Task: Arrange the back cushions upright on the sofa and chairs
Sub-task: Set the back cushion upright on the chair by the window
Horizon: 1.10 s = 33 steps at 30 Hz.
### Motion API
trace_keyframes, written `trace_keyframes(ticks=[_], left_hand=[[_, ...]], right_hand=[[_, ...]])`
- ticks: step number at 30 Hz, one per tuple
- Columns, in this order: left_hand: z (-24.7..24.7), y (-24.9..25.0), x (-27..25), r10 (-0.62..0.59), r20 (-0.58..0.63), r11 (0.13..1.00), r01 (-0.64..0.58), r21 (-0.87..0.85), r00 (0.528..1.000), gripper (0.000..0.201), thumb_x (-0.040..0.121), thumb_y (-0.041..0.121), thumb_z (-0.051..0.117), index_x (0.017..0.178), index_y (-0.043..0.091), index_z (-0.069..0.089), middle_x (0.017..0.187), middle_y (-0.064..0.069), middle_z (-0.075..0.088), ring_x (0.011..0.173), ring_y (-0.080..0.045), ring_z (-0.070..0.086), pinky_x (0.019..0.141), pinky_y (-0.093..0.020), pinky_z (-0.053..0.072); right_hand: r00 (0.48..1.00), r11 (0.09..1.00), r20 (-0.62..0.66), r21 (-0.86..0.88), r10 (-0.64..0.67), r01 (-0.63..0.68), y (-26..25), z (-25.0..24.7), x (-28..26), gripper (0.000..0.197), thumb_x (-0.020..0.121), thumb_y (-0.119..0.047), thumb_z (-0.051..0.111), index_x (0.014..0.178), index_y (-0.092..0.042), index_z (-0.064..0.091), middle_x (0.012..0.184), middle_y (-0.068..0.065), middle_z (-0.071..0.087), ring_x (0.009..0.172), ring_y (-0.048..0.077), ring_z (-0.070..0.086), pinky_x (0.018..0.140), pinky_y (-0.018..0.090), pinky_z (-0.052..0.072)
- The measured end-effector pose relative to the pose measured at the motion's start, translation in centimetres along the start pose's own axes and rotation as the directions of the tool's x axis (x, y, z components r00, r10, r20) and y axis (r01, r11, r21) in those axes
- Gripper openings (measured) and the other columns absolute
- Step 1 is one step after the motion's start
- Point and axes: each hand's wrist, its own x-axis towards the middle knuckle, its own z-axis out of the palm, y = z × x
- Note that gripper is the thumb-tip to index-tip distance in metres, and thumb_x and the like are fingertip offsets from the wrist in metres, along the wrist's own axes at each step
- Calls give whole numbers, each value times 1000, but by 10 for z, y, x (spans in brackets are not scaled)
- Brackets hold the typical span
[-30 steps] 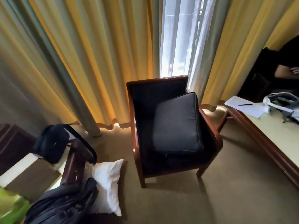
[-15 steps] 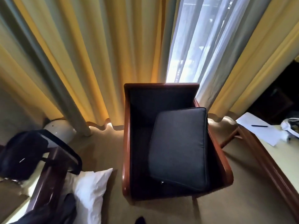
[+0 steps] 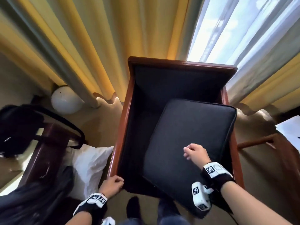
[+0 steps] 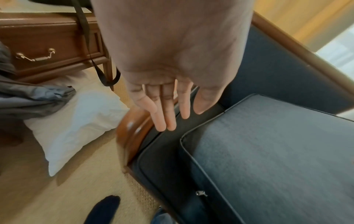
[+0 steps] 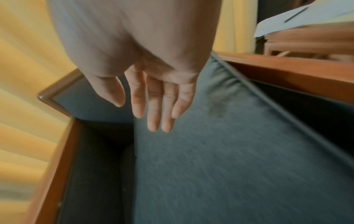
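Observation:
A dark back cushion (image 3: 191,140) lies flat and skewed in the wooden armchair (image 3: 178,64), its right edge riding up on the right armrest. My left hand (image 3: 112,184) hovers by the front end of the left armrest, fingers (image 4: 166,115) straight and holding nothing. Over the cushion's near half my right hand (image 3: 193,152) is stretched out, its fingers (image 5: 153,115) loose and empty just above the fabric (image 5: 229,166). Whether it touches the cushion I cannot tell. In the left wrist view the cushion (image 4: 277,159) sits on top of the seat pad (image 4: 162,159).
A white pillow (image 3: 90,163) lies on the carpet left of the chair, beside a wooden side table (image 3: 48,143) carrying a black bag (image 3: 21,125). A dark jacket (image 3: 32,203) is at lower left. A desk with paper (image 3: 290,132) stands right. Curtains hang behind.
The view has closed in on the armchair from above. Both hands have come into view, the left by the left armrest and the right over the cushion. The cushion lies as before.

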Motion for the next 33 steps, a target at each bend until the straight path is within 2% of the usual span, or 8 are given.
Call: trace_keyframes(ticks=[3, 7, 12, 16, 20, 24, 29, 33], left_hand=[[15, 43, 8, -70, -17, 997, 71, 16, 997, 18, 87, 15, 64, 77, 29, 66, 75, 3, 71, 66, -16, 65, 73, -30, 52], [45, 78, 34, -128, -47, 991, 127, -30, 991, 5, 89, 24, 66, 92, 26, 68, 87, -3, 70, 96, -25, 70, 83, -29, 51], [90, 87, 78, -349, -99, 908, 311, -281, 932, 85, 79, 47, 77, 145, 9, 41, 144, -19, 50, 130, -34, 51, 108, -41, 43], [113, 80, 101, -443, 27, 781, 400, -480, 896, 143, 41, 75, 75, 156, 14, 17, 155, -12, 38, 136, -32, 45, 107, -48, 45], [123, 70, 115, -474, 138, 680, 461, -570, 870, 131, 61, 57, 87, 157, 19, 5, 148, 0, 42, 136, -29, 45, 103, -48, 46], [129, 63, 117, -445, 185, 633, 453, -628, 877, 103, 68, 39, 89, 147, 17, 27, 139, 1, 53, 119, -21, 53, 93, -43, 42], [118, 67, 111, -428, 186, 598, 432, -676, 884, 124, 43, 42, 99, 146, 16, 34, 128, -1, 64, 97, -10, 61, 75, -35, 44], [97, 89, 98, -442, 81, 600, 361, -714, 893, 107, 66, 33, 90, 149, 12, 26, 127, -1, 58, 90, -9, 58, 74, -33, 44]], right_hand=[[999, 999, -7, -5, -51, 51, -33, -22, 60, 24, 87, -23, 65, 63, -20, 65, 66, -2, 72, 80, 28, 68, 86, 41, 54], [995, 993, -7, -65, -95, 94, -68, -37, 131, 19, 89, -28, 62, 77, -15, 71, 84, 5, 74, 90, 25, 64, 81, 32, 49], [985, 954, -78, -270, -156, 130, -92, -39, 211, 30, 88, -32, 62, 112, -15, 68, 113, 7, 66, 112, 24, 55, 94, 32, 42], [977, 844, -119, -530, -176, 87, -93, -44, 258, 56, 88, -39, 61, 138, -16, 49, 144, 14, 47, 138, 33, 35, 111, 46, 31], [992, 699, -79, -715, -94, 9, -80, -45, 282, 67, 90, -55, 52, 142, -15, 42, 146, 19, 47, 136, 39, 39, 113, 51, 23], [984, 572, -74, -819, -160, 32, -73, -40, 284, 80, 85, -63, 53, 143, -10, 40, 144, 22, 45, 134, 41, 39, 110, 55, 25], [975, 597, -114, -802, -193, 24, -79, -41, 271, 85, 79, -67, 57, 137, -6, 45, 141, 21, 49, 131, 40, 42, 107, 53, 28], [953, 658, -193, -753, -233, 8, -91, -52, 251, 80, 78, -63, 59, 132, -4, 47, 138, 19, 51, 129, 38, 43, 104, 51, 30]])
